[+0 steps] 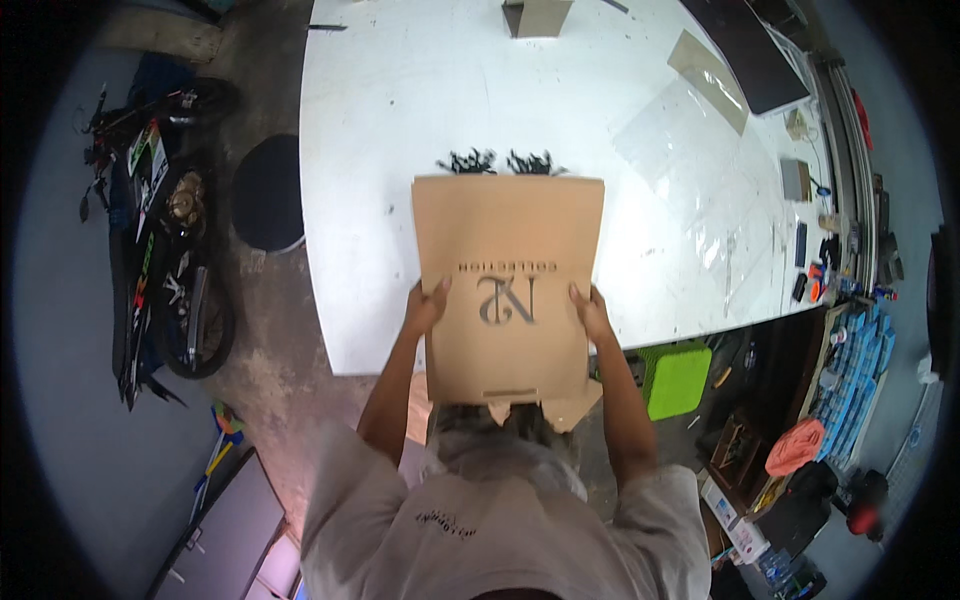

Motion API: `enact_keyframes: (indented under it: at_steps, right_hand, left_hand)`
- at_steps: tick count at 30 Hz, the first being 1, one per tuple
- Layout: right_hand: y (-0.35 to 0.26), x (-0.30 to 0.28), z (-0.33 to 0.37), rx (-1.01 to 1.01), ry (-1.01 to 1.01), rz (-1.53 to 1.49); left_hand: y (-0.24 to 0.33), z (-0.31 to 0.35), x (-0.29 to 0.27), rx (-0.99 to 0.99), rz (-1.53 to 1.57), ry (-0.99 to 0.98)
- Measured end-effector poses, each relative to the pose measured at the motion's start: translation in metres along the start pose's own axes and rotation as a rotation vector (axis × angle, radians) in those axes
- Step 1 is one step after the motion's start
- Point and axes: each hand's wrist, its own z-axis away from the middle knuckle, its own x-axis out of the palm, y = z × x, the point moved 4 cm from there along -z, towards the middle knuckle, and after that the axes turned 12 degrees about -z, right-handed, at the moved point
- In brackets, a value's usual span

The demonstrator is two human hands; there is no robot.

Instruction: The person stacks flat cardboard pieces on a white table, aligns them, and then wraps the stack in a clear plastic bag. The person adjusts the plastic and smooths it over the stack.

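Seen from the head camera, a person in a light grey shirt holds a flat brown cardboard box (508, 285) with a dark printed emblem by its two long sides, the box lying half over the near edge of a large white worktable (400, 120) and half over the person's lap. The left hand (427, 305) clamps the box's left edge, fingers curled round it with the thumb on top; the right hand (590, 308) grips the right edge the same way, fingers pressed together on the card. Just beyond the far edge of the box, a small heap of black plastic pieces (500, 161) lies on the tabletop. Farther back stands a small upright brown cardboard piece (538, 16), and to the right lie clear plastic sheets (690, 150) and a dark flat panel (745, 50). The table's surface is scuffed and marked. To the left, on the bare concrete floor, a black round stool (268, 192) stands beside a parked dark motorcycle (160, 230). To the right, below the table's edge, sits a bright green plastic crate (677, 377), with an orange cloth bundle (795, 447) and stacked blue packages (858, 360) near cluttered shelving along the wall.
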Motion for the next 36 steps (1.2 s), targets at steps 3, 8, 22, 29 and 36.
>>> enact_keyframes:
  at_steps: [3,8,22,29,36]
  right_hand:
    - [0.002,-0.003,-0.006,0.076,0.002,-0.142]
    - [-0.009,0.005,-0.018,0.042,0.079,-0.206]
    - [-0.054,0.016,0.014,0.025,0.060,0.131]
    - [-0.052,0.014,0.001,0.027,0.065,0.112]
    - [-0.028,-0.133,-0.034,-0.107,0.057,0.305]
  left_hand:
    - [0.006,-0.008,-0.002,-0.089,0.092,-0.089]
    - [0.046,-0.037,-0.007,-0.015,0.056,-0.057]
    - [0.059,-0.038,-0.021,0.042,0.027,-0.108]
    - [0.057,-0.055,-0.021,-0.033,0.071,-0.190]
    - [0.082,-0.041,-0.051,0.020,-0.167,0.168]
